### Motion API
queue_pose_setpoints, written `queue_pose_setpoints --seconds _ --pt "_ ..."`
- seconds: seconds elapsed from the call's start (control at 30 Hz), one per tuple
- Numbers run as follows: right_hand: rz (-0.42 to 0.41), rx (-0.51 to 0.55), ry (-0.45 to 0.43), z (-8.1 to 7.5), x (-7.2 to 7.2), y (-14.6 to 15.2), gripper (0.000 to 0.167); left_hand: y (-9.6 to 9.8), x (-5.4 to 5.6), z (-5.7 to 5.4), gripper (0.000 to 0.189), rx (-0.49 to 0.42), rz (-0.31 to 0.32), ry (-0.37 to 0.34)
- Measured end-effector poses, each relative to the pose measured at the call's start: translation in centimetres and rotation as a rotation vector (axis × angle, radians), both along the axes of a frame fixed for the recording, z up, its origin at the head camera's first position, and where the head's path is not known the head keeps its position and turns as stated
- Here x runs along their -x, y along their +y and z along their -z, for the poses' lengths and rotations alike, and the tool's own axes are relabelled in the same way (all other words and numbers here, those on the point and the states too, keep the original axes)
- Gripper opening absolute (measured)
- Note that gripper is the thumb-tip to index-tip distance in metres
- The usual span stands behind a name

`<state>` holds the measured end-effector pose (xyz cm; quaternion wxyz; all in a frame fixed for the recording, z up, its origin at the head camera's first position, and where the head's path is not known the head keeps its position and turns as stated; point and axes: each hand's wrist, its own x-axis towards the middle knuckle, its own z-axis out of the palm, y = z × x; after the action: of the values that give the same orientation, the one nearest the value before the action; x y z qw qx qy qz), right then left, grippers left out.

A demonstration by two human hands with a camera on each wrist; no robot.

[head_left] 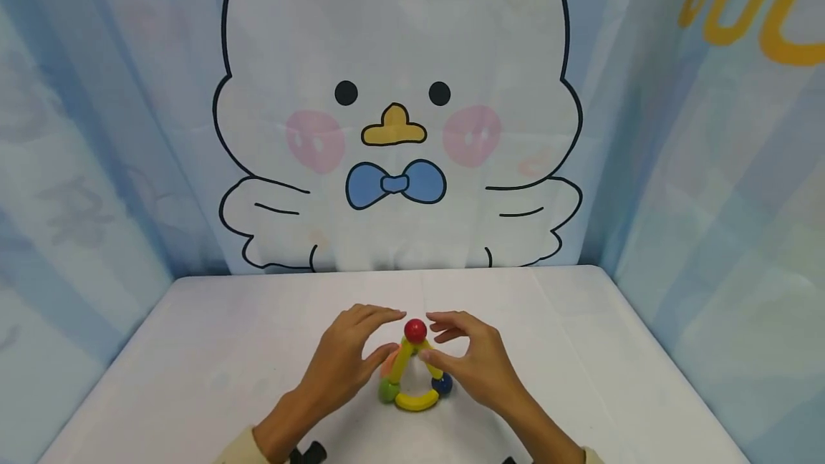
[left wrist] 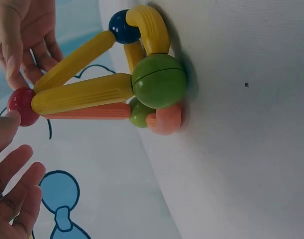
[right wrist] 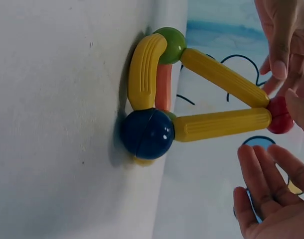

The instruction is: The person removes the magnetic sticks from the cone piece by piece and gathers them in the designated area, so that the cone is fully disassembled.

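A small pyramid of building sticks and balls stands on the white table, with a red ball (head_left: 415,331) at its top. Straight yellow sticks (left wrist: 84,93) and an orange stick (left wrist: 89,111) slope from it to a green ball (head_left: 389,391), a blue ball (head_left: 442,384) and a second green ball (left wrist: 139,113). A curved yellow stick (head_left: 417,401) joins the front base balls. My left hand (head_left: 348,353) and right hand (head_left: 478,362) flank the top, fingers loosely bent and spread. Each wrist view has a thumb overlapping the red ball.
The white table (head_left: 213,364) extends around the pyramid to its back edge. Behind it hangs a cloth backdrop (head_left: 399,235) with a cartoon chick, and pale blue cloth walls (head_left: 722,185) rise at both sides. A black object (head_left: 313,452) shows by the left wrist.
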<state>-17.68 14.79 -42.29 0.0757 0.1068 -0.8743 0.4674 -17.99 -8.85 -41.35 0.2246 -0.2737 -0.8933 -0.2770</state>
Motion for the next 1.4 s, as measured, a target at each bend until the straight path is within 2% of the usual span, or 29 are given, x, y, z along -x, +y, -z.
queue_pose_setpoints --seconds 0.2,0.37,0.5,0.67,0.93,1.13,1.4 --pt "-0.033 0.057 -0.022 0.7 0.5 -0.7 0.038 0.9 0.7 0.3 0.050 -0.019 0.036 -0.024" --pt "-0.059 0.081 -0.018 1.0 1.1 -1.2 0.034 1.3 1.3 0.0 0.048 0.004 0.089 -0.008" --pt "-0.063 0.095 -0.020 1.1 1.4 -1.4 0.031 1.4 1.9 -0.4 0.049 0.080 0.131 0.025" --pt "-0.060 0.109 -0.031 1.3 1.6 -1.6 0.029 1.5 2.5 -1.0 0.049 0.211 0.153 0.064" --pt "-0.037 0.106 -0.030 1.3 2.0 -1.7 0.034 1.5 2.9 -0.8 0.051 0.260 0.137 0.106" --pt "-0.028 0.120 -0.028 1.4 2.1 -1.8 0.032 1.3 2.8 0.1 0.053 0.185 0.074 0.130" --pt "-0.024 0.135 -0.037 1.3 2.0 -1.9 0.031 0.3 2.8 0.8 0.052 -0.008 0.011 0.085"
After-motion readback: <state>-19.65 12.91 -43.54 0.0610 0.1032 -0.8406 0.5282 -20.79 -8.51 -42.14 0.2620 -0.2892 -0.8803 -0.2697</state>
